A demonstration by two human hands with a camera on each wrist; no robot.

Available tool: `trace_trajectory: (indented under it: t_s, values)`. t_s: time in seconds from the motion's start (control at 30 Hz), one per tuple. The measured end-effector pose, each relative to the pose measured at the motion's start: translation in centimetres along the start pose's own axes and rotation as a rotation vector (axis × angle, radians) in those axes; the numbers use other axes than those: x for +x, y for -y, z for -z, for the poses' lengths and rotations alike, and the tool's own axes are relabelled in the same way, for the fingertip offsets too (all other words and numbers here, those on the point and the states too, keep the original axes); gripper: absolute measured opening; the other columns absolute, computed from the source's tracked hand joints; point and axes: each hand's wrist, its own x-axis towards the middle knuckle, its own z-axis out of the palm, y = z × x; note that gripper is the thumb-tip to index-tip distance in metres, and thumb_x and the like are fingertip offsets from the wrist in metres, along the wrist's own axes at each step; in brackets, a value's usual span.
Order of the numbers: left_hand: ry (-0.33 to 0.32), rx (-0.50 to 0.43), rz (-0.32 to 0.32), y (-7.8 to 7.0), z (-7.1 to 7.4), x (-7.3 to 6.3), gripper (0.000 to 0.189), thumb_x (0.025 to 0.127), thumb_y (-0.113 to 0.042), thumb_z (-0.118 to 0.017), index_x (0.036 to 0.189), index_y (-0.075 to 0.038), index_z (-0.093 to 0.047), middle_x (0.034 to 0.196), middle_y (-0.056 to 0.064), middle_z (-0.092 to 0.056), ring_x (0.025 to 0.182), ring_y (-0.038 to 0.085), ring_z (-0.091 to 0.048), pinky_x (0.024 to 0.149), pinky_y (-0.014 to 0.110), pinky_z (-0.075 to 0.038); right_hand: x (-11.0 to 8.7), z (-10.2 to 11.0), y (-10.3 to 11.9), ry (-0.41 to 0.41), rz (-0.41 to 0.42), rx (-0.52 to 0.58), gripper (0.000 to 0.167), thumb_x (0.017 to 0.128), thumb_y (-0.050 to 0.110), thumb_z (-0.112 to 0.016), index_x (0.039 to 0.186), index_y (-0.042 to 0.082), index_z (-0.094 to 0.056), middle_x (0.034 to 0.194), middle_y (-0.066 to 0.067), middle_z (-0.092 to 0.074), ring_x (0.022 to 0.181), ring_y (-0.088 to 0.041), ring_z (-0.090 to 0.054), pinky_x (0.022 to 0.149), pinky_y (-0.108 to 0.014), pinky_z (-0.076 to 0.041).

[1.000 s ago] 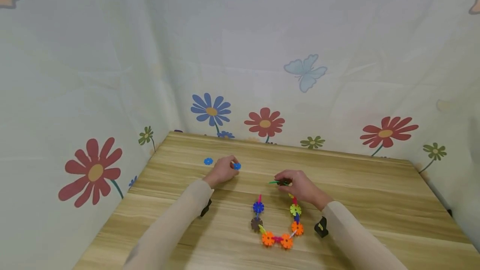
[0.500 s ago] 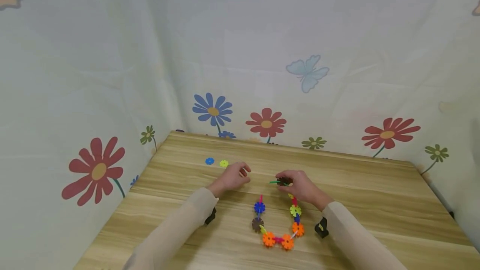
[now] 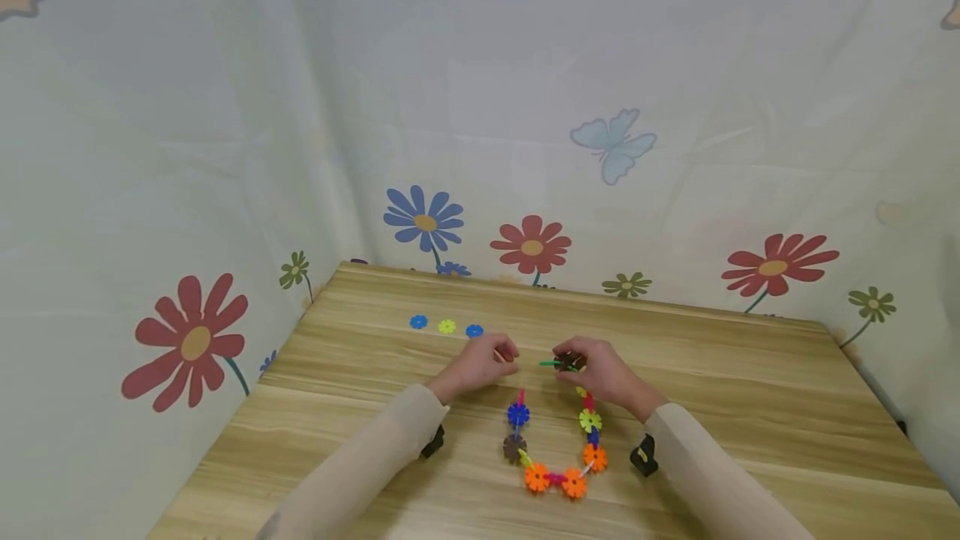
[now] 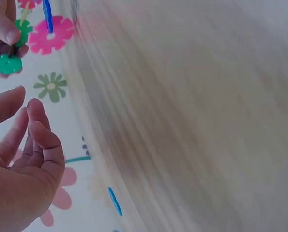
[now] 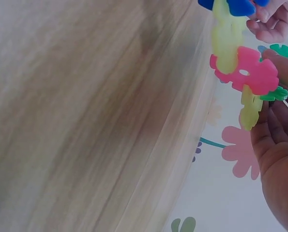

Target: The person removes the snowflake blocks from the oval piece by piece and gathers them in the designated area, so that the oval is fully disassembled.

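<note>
A U-shaped chain of interlocking flower-shaped plastic discs lies on the wooden table in the head view. My right hand pinches its far right end, where a dark brown disc and a thin green edge show. In the left wrist view, green discs hang at the right hand's fingertips. Opposite it, my left hand hovers a short gap away; its fingers are loosely bent with nothing between them. Just beneath is the chain's other end, a pink disc standing on edge beside a blue one.
Three loose discs lie in a row behind the left hand: a blue disc, a yellow disc and another blue disc. A flower-print curtain hangs along the back and sides of the table.
My left hand has let go of the right-hand blue disc, which now lies on the table, and has moved right and nearer. The right hand stays in place, gripping the chain.
</note>
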Motion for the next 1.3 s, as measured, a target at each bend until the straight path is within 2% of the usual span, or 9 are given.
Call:
trace_trajectory:
  t_s: [0.23,0.4,0.63,0.87,1.03,1.17,1.3]
  values:
    - [-0.016,-0.046,-0.034,-0.8,-0.9,0.0,0.013,0.085,-0.007,-0.069,0.096,-0.001,-0.064,0.086,-0.001,-0.061,0.077,0.012,-0.059,0.067,0.025,-0.049,0.0,0.1,0.1,-0.016,-0.038,-0.008,0.032,0.080,0.009,-0.076,0.109,0.000,-0.065,0.094,0.002,-0.066,0.080,-0.011,-0.060,0.074,-0.030,-0.052]
    - [-0.025,-0.071,-0.025,-1.3,-1.7,0.1,0.011,0.086,-0.011,-0.070,0.094,-0.006,-0.064,0.087,-0.002,-0.062,0.077,0.012,-0.059,0.065,0.024,-0.050,-0.1,0.0,0.3,-0.007,-0.047,0.002,0.031,0.081,0.008,-0.075,0.109,0.000,-0.065,0.095,0.001,-0.066,0.081,-0.011,-0.060,0.075,-0.030,-0.052]
    - [-0.033,-0.079,-0.028,-2.3,-2.5,0.2,0.012,0.086,-0.010,-0.070,0.095,-0.004,-0.065,0.086,-0.001,-0.064,0.076,0.011,-0.060,0.063,0.023,-0.051,-0.2,-0.2,0.2,-0.017,-0.006,0.007,0.030,0.081,0.006,-0.074,0.109,0.000,-0.066,0.097,-0.001,-0.066,0.081,-0.011,-0.061,0.074,-0.029,-0.052]
    - [-0.066,-0.090,-0.058,-2.7,-3.0,0.3,0.009,0.084,-0.007,-0.072,0.084,-0.009,-0.063,0.081,-0.003,-0.062,0.073,0.008,-0.060,0.063,0.022,-0.050,0.0,-0.3,0.2,-0.010,0.023,0.017,0.029,0.081,0.006,-0.074,0.109,0.001,-0.066,0.098,-0.002,-0.066,0.080,-0.011,-0.061,0.074,-0.030,-0.053]
    - [-0.079,-0.071,-0.086,-3.1,-3.1,0.4,0.010,0.083,-0.004,-0.071,0.081,-0.007,-0.062,0.075,-0.003,-0.061,0.068,0.008,-0.056,0.061,0.021,-0.048,0.0,-0.4,0.3,-0.004,0.026,0.016,0.029,0.081,0.007,-0.074,0.109,0.003,-0.066,0.100,-0.003,-0.066,0.081,-0.013,-0.062,0.074,-0.032,-0.053]
    - [-0.117,-0.060,-0.109,-3.1,-3.2,0.6,0.011,0.082,-0.003,-0.072,0.079,-0.008,-0.062,0.074,-0.003,-0.060,0.067,0.007,-0.055,0.061,0.021,-0.048,0.0,-0.4,0.5,-0.002,0.004,0.030,0.032,0.083,0.006,-0.072,0.114,0.002,-0.063,0.103,-0.006,-0.066,0.086,-0.017,-0.063,0.076,-0.034,-0.053]
    - [-0.142,-0.065,-0.111,-2.9,-3.2,0.7,0.012,0.083,-0.004,-0.071,0.078,-0.010,-0.061,0.074,-0.004,-0.061,0.069,0.008,-0.056,0.063,0.022,-0.048,-0.1,-0.5,0.5,-0.011,-0.053,0.047,0.037,0.086,0.009,-0.070,0.119,0.000,-0.057,0.106,-0.006,-0.066,0.090,-0.020,-0.064,0.077,-0.035,-0.052]
